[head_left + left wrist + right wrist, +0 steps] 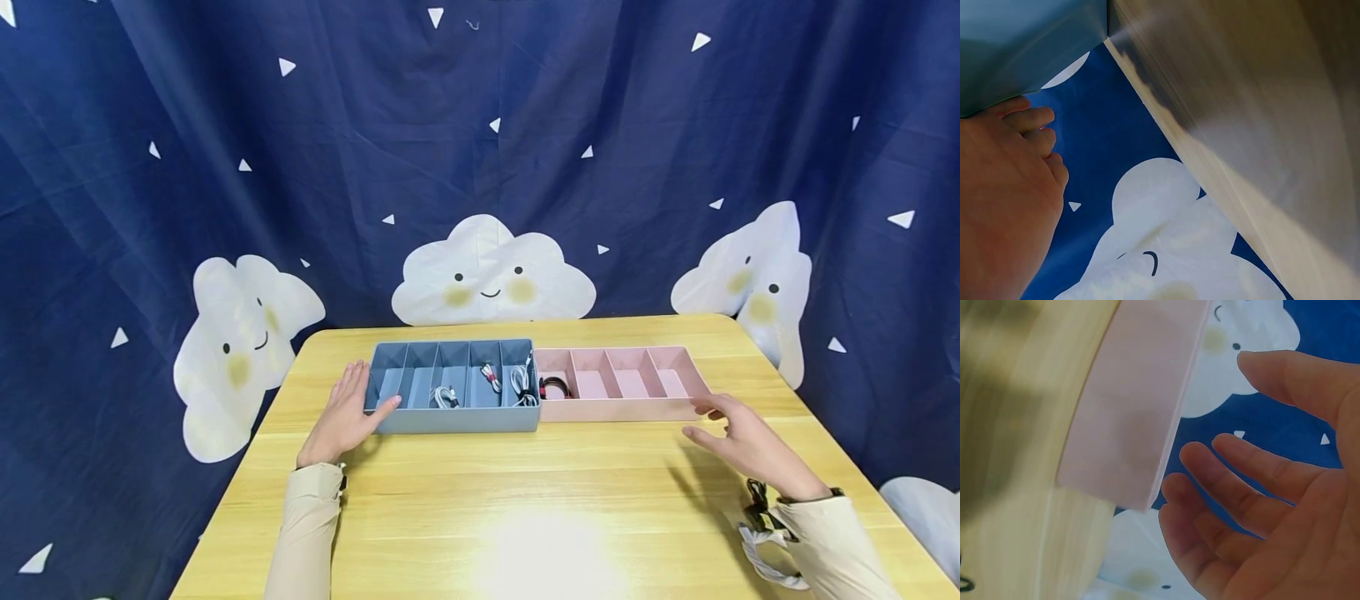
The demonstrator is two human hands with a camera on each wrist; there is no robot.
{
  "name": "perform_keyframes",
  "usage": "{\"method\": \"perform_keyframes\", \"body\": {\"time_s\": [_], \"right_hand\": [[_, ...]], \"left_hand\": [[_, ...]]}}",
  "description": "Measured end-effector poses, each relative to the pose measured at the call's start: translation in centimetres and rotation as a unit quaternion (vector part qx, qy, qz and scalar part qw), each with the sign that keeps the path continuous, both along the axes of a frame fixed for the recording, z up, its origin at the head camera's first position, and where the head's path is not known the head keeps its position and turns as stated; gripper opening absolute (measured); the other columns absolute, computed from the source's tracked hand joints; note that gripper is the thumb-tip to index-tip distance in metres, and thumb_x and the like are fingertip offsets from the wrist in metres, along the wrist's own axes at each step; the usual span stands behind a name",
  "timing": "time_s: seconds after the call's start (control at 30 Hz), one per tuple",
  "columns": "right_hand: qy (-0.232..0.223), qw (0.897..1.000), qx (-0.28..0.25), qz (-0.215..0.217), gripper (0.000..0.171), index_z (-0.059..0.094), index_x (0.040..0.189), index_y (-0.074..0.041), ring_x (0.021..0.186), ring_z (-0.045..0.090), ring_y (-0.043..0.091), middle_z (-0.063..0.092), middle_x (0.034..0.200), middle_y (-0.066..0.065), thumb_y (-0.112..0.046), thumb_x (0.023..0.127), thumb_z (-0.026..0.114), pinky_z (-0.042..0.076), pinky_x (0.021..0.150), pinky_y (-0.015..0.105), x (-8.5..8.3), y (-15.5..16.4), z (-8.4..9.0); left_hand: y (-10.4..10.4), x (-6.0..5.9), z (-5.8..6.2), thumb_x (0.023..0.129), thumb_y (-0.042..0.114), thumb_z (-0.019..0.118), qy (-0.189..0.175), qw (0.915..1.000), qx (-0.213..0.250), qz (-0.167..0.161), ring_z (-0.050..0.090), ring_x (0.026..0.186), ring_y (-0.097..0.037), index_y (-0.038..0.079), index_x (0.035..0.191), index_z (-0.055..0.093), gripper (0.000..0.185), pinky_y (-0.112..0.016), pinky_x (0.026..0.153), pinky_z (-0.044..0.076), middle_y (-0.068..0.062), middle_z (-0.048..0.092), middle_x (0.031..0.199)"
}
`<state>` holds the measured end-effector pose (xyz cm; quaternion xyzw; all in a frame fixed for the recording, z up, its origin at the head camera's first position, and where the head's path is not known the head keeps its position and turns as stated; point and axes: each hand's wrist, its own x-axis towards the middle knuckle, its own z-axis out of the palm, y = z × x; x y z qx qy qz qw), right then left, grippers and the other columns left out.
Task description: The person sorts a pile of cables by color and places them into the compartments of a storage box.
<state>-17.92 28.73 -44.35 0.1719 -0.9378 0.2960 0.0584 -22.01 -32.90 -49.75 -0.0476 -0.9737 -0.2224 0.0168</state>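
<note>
- My left hand (pixel 347 421) is spread at the left end of the blue box (pixel 457 421), its fingers fairly straight along the outside and its thumb stretched apart over the near left corner; it touches the box.
- My right hand (pixel 750 446) is wide and relaxed, fingers loosely bent and thumb well apart, with nothing in it. It hangs just beside the right end of the pink box (pixel 615 410); I cannot tell whether a fingertip touches.
- The two boxes sit end to end near the far side of the wooden table (pixel 480 475), blue on my left, pink on my right.
- The blue box has five compartments. From the left, the third holds a white cable (pixel 445 397), the fourth a red-and-white cable (pixel 491 377), and the fifth a larger bundle of white cable (pixel 520 382) with a dark tie.
- The pink box has four compartments, and a coiled black cable (pixel 555 383) lies in the leftmost.
- Beside my right wrist are a dark bundled cable (pixel 757 504) and a pale grey cable (pixel 780 577), partly hidden by my beige sleeve (pixel 836 537).
- Behind the table hangs a dark blue curtain (pixel 375 125) with white triangles and smiling clouds.
</note>
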Motion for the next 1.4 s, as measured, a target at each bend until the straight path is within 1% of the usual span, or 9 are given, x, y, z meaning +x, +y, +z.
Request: {"method": "perform_keyframes", "body": {"time_s": [0.2, 0.37, 0.6, 0.73, 0.93, 1.13, 1.2, 1.27, 1.4], "right_hand": [[-0.003, 1.0, 0.018, -0.016, 0.046, 0.064, 0.124, 0.011, 0.101, 0.066, 0.044, 0.07, 0.113, 0.027, -0.017, 0.09, 0.079, 0.053, 0.074, 0.036, 0.7, 1.2, -0.8], [-0.034, 0.999, 0.029, -0.026, 0.049, 0.063, 0.125, 0.013, 0.103, 0.065, 0.046, 0.069, 0.117, 0.029, -0.02, 0.092, 0.078, 0.055, 0.077, 0.044, 1.1, 2.0, -1.2], [-0.038, 0.998, 0.034, -0.026, 0.049, 0.063, 0.125, 0.014, 0.103, 0.065, 0.045, 0.069, 0.117, 0.031, -0.018, 0.091, 0.079, 0.056, 0.077, 0.04, 1.8, 3.4, -2.0], [-0.049, 0.997, 0.04, -0.031, 0.048, 0.063, 0.124, 0.015, 0.102, 0.065, 0.044, 0.07, 0.116, 0.03, -0.018, 0.091, 0.078, 0.056, 0.076, 0.039, 2.1, 4.2, -2.6], [-0.058, 0.997, 0.05, -0.033, 0.045, 0.065, 0.119, 0.015, 0.098, 0.066, 0.042, 0.07, 0.113, 0.029, -0.013, 0.087, 0.081, 0.056, 0.074, 0.037, 2.4, 5.3, -3.5], [-0.075, 0.995, 0.058, -0.028, 0.047, 0.065, 0.12, 0.014, 0.102, 0.065, 0.046, 0.068, 0.117, 0.03, -0.014, 0.086, 0.082, 0.057, 0.078, 0.047, 2.8, 6.0, -4.1], [-0.075, 0.995, 0.062, -0.023, 0.047, 0.065, 0.12, 0.013, 0.102, 0.066, 0.046, 0.068, 0.117, 0.029, -0.015, 0.086, 0.083, 0.058, 0.079, 0.045, 3.0, 6.2, -4.3], [-0.072, 0.995, 0.065, -0.018, 0.048, 0.066, 0.12, 0.012, 0.101, 0.067, 0.044, 0.069, 0.116, 0.027, -0.016, 0.085, 0.084, 0.058, 0.078, 0.038, 3.2, 6.5, -4.5], [-0.059, 0.995, 0.074, -0.011, 0.049, 0.067, 0.119, 0.01, 0.098, 0.068, 0.031, 0.071, 0.115, 0.022, -0.017, 0.082, 0.087, 0.056, 0.076, 0.029, 3.6, 6.9, -5.1]], "left_hand": [[0.0, 0.0, 0.0, 0.096, 0.076, 0.047, 0.007, 1.0, -0.001, -0.002, 0.0, 0.163, -0.039, -0.002, 0.165, 0.01, 0.11, -0.062, 0.131, 0.007, -0.022, 0.007, 0.174], [0.0, 0.0, 0.1, 0.096, 0.076, 0.047, 0.003, 1.0, -0.003, -0.002, 0.0, 0.163, -0.039, -0.001, 0.165, 0.008, 0.111, -0.062, 0.131, 0.007, -0.021, 0.006, 0.174], [-0.1, -0.1, -0.1, 0.096, 0.076, 0.046, 0.002, 1.0, -0.002, -0.002, -0.001, 0.163, -0.039, 0.0, 0.165, 0.007, 0.111, -0.062, 0.131, 0.006, -0.021, 0.005, 0.175], [-0.1, 0.0, -0.1, 0.096, 0.076, 0.046, 0.001, 1.0, 0.0, -0.002, -0.002, 0.163, -0.039, 0.0, 0.165, 0.006, 0.11, -0.062, 0.131, 0.005, -0.02, 0.003, 0.175], [-0.1, 0.0, -0.1, 0.096, 0.076, 0.047, 0.009, 1.0, 0.0, -0.001, 0.0, 0.164, -0.038, 0.0, 0.165, 0.007, 0.11, -0.062, 0.131, 0.007, -0.022, 0.007, 0.174], [-0.1, 0.0, -0.2, 0.096, 0.075, 0.047, 0.008, 1.0, 0.003, -0.004, -0.002, 0.164, -0.038, 0.001, 0.166, 0.005, 0.11, -0.061, 0.131, 0.005, -0.021, 0.006, 0.174], [-0.2, 0.0, -0.2, 0.096, 0.075, 0.047, 0.006, 1.0, 0.003, -0.004, -0.002, 0.164, -0.037, 0.002, 0.166, 0.005, 0.11, -0.062, 0.131, 0.005, -0.02, 0.004, 0.175], [-0.2, 0.0, -0.2, 0.096, 0.075, 0.047, 0.006, 1.0, 0.002, -0.004, -0.002, 0.164, -0.038, 0.001, 0.165, 0.005, 0.11, -0.062, 0.131, 0.006, -0.02, 0.004, 0.175], [-0.2, 0.0, -0.2, 0.096, 0.075, 0.047, 0.006, 1.0, 0.0, -0.003, -0.002, 0.163, -0.038, 0.001, 0.165, 0.005, 0.11, -0.062, 0.131, 0.006, -0.02, 0.004, 0.175]]}}
